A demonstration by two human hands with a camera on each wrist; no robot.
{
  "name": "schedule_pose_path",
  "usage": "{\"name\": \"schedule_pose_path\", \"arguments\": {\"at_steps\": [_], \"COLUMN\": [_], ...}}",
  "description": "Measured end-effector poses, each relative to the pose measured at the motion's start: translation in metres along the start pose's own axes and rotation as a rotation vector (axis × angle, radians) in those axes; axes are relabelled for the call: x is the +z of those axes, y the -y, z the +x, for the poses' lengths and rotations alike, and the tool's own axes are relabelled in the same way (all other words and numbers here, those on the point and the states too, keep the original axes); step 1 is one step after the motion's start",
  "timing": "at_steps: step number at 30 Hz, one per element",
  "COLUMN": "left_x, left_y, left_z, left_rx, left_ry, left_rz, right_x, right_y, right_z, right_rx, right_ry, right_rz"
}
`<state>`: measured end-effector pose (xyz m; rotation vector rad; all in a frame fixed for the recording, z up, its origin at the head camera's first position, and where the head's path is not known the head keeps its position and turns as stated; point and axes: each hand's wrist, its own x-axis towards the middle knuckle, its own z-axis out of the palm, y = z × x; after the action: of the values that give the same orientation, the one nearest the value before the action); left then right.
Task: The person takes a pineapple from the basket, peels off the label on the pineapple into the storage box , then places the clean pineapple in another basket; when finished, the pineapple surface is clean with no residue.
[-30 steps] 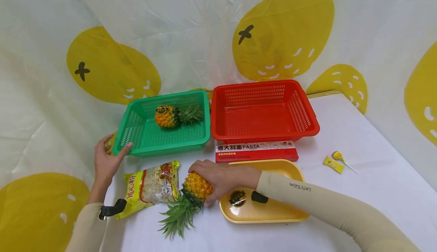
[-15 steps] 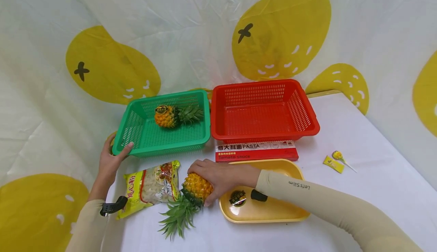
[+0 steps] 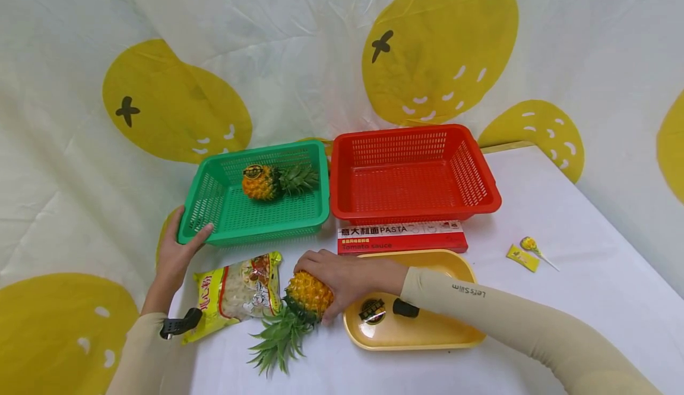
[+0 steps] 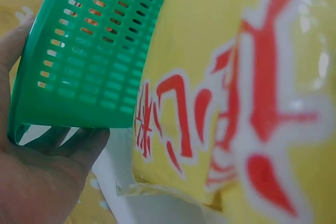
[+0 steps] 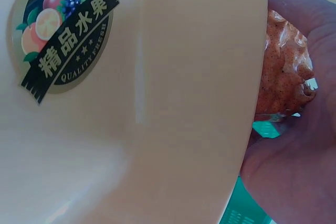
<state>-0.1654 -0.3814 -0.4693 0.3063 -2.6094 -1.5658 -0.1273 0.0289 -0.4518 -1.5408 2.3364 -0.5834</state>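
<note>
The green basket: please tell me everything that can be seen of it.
The green basket is a shallow rectangular tray of what looks like plastic, with slotted walls and floor and a rolled rim. It stands flat on the white table, close beside the red basket. A small pineapple lies on its side within. The left hand holds its near left corner.

Green basket (image 3: 224, 205), perforated, holding an orange-yellow pineapple (image 3: 260, 183) with green leaves. Red basket (image 3: 411, 172), same slotted pattern. Yellow tray (image 3: 422, 329) bearing a black fruit sticker (image 5: 65, 32). Yellow bag (image 3: 235, 291) with red lettering. Red-and-white pasta box (image 3: 401, 236). White backdrop (image 3: 299, 56) with big yellow blobs, black crosses, white dashes. Beige sleeves (image 3: 507, 318).
</note>
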Motion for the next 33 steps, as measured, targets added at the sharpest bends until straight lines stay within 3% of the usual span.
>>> {"name": "schedule_pose_path", "arguments": {"at_steps": [10, 33], "left_x": [-0.0042, -0.0016], "left_y": [0.0036, 0.0003], "left_z": [0.0037, 0.0007], "left_rx": [0.002, -0.015], "left_ry": [0.044, 0.013], "left_rz": [0.004, -0.034], "right_x": [-0.0011, -0.0075], "right_y": [0.0011, -0.0067], "right_z": [-0.0006, -0.002], "right_rx": [0.023, -0.032], "right_ry": [-0.019, -0.071], "right_rz": [0.036, 0.137]}}
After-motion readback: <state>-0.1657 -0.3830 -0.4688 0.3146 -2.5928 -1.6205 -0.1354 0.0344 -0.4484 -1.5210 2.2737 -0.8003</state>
